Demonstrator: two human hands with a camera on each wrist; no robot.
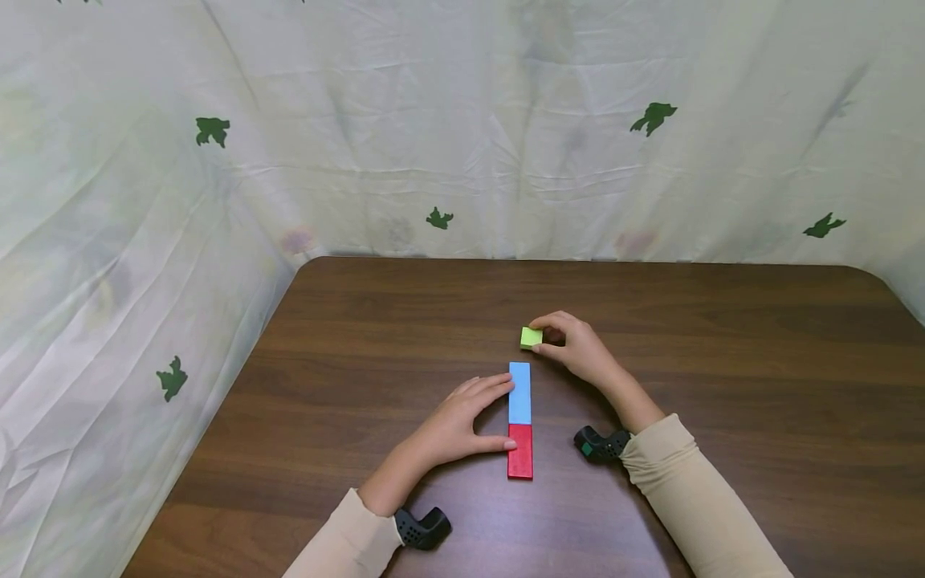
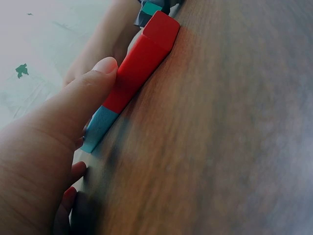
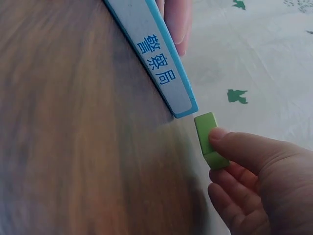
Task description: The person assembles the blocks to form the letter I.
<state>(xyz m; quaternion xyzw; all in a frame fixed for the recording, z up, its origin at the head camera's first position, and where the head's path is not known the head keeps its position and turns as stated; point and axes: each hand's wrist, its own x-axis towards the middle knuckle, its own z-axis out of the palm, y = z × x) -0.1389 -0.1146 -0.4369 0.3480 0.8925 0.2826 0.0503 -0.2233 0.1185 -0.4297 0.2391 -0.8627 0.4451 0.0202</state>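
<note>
A blue block (image 1: 519, 401) and a red block (image 1: 521, 463) lie end to end on the table, forming one straight strip. My left hand (image 1: 454, 423) rests along their left side, its fingers fairly straight, with fingertips on the blue block and the thumb on the red block (image 2: 139, 68). Beyond the far end of the blue block, my right hand (image 1: 580, 348) pinches a small green block (image 1: 531, 338) between thumb and fingers. The right wrist view shows blue printed characters on a white side of the blue block (image 3: 161, 63), with the green block near its end.
The brown wooden table (image 1: 347, 345) has rounded far corners. Behind it and along its left hangs a pale cloth (image 1: 405, 104) with green leaf-like patches. Dark devices (image 1: 423, 530) are strapped on both wrists, beside beige sleeves (image 1: 711, 498).
</note>
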